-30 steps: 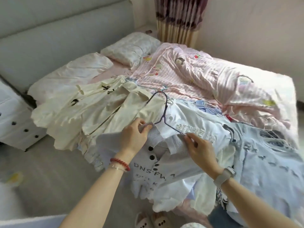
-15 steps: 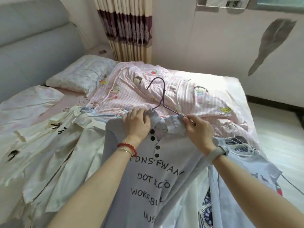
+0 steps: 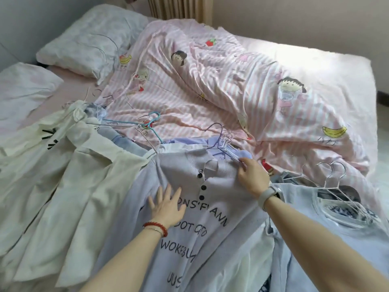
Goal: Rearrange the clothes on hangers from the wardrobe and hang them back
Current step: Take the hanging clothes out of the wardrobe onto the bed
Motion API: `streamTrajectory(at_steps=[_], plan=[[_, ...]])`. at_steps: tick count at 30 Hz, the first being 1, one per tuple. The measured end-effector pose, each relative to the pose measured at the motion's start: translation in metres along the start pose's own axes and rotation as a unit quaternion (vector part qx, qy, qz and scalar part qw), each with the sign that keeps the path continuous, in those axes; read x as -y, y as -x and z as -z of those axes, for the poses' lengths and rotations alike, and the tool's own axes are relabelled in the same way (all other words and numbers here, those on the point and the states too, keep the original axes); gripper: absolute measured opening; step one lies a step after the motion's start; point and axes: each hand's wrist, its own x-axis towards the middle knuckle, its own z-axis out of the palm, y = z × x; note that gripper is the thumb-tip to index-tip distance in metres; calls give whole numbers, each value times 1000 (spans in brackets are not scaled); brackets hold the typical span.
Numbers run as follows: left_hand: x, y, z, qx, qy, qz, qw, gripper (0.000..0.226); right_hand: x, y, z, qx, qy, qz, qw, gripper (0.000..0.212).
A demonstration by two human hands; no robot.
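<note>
A pale grey knit top (image 3: 210,228) with dark buttons and black lettering lies flat on the bed, on a purple wire hanger (image 3: 219,135) whose hook sticks out past the collar. My left hand (image 3: 166,205) rests flat on the top's chest with fingers spread. My right hand (image 3: 251,178) touches the top's right shoulder by the collar, fingertips at the hanger's arm; I cannot tell whether they pinch it. Cream garments (image 3: 63,175) lie to the left, a light blue shirt (image 3: 328,239) on silver hangers (image 3: 334,175) to the right.
A pink striped cartoon quilt (image 3: 221,81) covers the bed behind the clothes, with pillows (image 3: 90,41) at the far left. Blue and pink wire hangers (image 3: 147,125) lie tangled above the cream garments. A curtain and wall stand behind the bed.
The grey top, held up by its shoulders half a second ago, now lies on the bed. My left hand has let go and moved down onto its chest.
</note>
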Motion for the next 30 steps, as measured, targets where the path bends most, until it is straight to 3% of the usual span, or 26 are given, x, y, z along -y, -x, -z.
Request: streamTrajectory(at_steps=[5,8,11,19,25,30], plan=[[8,-17,-17,29,-30,-11,999,62,-21,3,-47,107,38,-4,994,30],[8,-15,-13,10,2,-24,1000,59,-15,11,-59,95,97,-7,991,41],[15,-3,-1,-60,45,-37,997,54,11,22,-60,34,110,54,992,43],[91,96,9,-269,57,29,961,50,125,112,-62,34,48,276,960,46],[206,249,-45,-405,138,163,889,50,222,246,-91,102,10,436,894,44],[289,410,-129,-447,148,335,816,47,297,403,-131,170,8,595,786,39]])
